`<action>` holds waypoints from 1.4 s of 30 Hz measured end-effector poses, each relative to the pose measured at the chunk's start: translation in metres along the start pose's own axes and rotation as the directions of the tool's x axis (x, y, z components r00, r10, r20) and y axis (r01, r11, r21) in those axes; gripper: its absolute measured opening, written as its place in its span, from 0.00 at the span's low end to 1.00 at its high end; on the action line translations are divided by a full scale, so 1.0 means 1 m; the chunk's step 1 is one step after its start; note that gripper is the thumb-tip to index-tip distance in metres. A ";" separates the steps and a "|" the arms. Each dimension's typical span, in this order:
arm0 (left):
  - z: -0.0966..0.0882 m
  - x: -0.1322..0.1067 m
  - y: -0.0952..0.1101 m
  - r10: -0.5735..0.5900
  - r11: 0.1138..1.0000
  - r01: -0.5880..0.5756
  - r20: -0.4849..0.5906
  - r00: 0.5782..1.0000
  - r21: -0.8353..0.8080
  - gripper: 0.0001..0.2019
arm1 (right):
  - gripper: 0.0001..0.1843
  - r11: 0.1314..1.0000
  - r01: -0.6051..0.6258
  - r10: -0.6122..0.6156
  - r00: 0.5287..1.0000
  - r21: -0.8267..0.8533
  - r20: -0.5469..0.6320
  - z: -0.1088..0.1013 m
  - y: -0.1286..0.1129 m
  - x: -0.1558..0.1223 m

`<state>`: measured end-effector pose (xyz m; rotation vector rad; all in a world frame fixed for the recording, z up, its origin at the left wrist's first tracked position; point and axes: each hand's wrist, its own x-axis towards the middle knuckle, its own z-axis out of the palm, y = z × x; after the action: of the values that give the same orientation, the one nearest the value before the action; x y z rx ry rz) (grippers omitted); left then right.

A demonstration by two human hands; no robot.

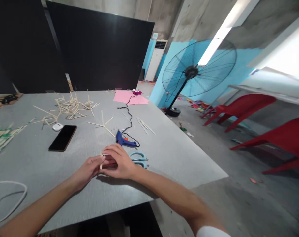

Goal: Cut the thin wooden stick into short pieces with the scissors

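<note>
Close together over the front of the grey table [169, 158], my two hands hold short pale wooden sticks [101, 162]. My left hand [88, 168] pinches them from the left side. My right hand [121, 163] curls around them from the right, its thumb and fingers closing on the ends. How the sticks join is partly hidden by the fingers. Light-blue-handled scissors [138, 158] lie just right of my right hand, their blades hidden behind it. Behind that hand rests a blue glue gun [125, 140] with an orange trigger and a black cord.
Stick frames [71, 107] stand at the back left, and a joined star of sticks [103, 125] lies nearer. Loose sticks [144, 125], a phone [62, 138], a white case [57, 127], a white cable [24, 194] and pink paper [124, 97] are on the table. A fan [191, 71] stands beyond.
</note>
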<state>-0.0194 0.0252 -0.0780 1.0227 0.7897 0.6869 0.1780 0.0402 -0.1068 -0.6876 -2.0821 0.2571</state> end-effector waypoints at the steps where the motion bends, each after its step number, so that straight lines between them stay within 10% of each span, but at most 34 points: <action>1: 0.000 0.000 0.000 -0.007 1.000 0.007 -0.004 1.000 -0.007 0.23 | 0.36 1.000 -0.013 0.013 1.000 0.002 0.007 0.000 -0.001 0.000; 37: 0.005 -0.002 0.015 0.020 0.994 -0.013 -0.069 0.997 0.107 0.23 | 0.33 0.990 0.046 -0.037 0.996 -0.130 0.077 -0.008 0.010 0.008; 42: -0.016 0.036 0.036 0.354 0.890 -0.207 -0.332 0.874 0.405 0.29 | 0.31 0.983 -0.014 0.004 0.998 -0.183 -0.057 -0.032 0.031 0.012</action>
<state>-0.0179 0.0743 -0.0586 1.3736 1.1637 1.0558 0.2107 0.0703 -0.0931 -0.8051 -2.0651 0.0500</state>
